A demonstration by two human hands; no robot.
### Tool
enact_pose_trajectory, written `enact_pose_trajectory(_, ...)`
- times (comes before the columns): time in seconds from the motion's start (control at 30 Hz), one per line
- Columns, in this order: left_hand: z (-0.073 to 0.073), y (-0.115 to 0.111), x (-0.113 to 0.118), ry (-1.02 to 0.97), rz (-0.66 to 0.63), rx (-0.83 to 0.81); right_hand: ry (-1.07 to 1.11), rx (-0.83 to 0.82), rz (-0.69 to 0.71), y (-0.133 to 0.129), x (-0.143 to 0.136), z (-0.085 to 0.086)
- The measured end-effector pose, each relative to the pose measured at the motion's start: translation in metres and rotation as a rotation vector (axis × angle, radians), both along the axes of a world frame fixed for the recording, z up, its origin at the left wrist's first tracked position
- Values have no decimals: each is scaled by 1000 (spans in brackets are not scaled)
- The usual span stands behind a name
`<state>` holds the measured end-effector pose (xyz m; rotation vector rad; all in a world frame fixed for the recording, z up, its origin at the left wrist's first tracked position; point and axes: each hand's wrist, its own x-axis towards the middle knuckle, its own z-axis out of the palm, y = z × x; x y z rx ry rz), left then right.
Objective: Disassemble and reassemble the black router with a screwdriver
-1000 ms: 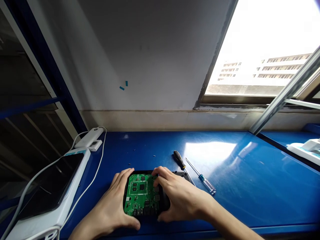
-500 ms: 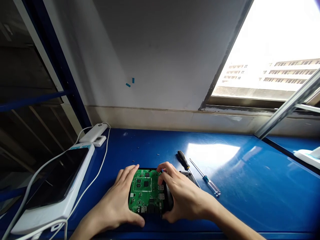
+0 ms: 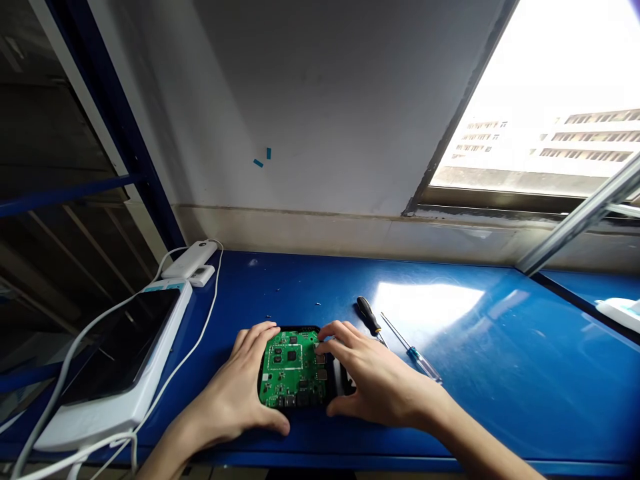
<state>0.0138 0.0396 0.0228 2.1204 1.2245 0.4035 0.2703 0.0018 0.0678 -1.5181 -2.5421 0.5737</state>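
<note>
A green circuit board point(image 3: 287, 370) with chips and metal ports lies face up in a shallow black case point(image 3: 300, 329) on the blue tabletop. My left hand point(image 3: 235, 383) is wrapped round its left side, fingers at the far corner and thumb along the near edge. At the right side, my right hand point(image 3: 373, 377) grips the case, with bent fingers over the metal ports point(image 3: 321, 375) and the thumb at the near corner. Under that palm, part of another dark object is mostly hidden.
A black-handled screwdriver point(image 3: 369, 316) and a clear blue screwdriver point(image 3: 420, 360) lie beyond my right hand. Several tiny screws point(image 3: 318, 304) are scattered behind the case. At left are a white device with a dark screen point(image 3: 125, 347), a white box point(image 3: 190, 259) and a white cable point(image 3: 205, 327).
The board and case now look flatter, and less of the black right side shows. My right hand has shifted slightly to the right, while my left keeps its hold.
</note>
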Motion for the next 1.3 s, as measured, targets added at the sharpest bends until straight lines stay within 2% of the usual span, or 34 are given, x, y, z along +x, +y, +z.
enact_pose_trajectory(0.13, -1, 1, -6, -14, -24, -12, -95, 4, 52, 0, -8, 5)
enact_pose_trajectory(0.27, -1, 2, -7, 19, -27, -35, -144, 24, 51, 1, -17, 2)
enact_pose_trajectory(0.53, -5, 0, -6, -21, -29, -25, -85, -57, -25, 6, -20, -8)
enact_pose_trajectory(0.8, 1, 3, -5, 40, -71, -144, 17, -224, -134, 2, -21, -13)
enact_pose_trajectory(1.07, 15, 6, 1, 147, -96, -242, 35, -220, -112, 0, -21, -26)
enact_pose_trajectory(1.3, 8, 8, 2, 157, -108, -191, -2, -226, -101, -2, -24, -24)
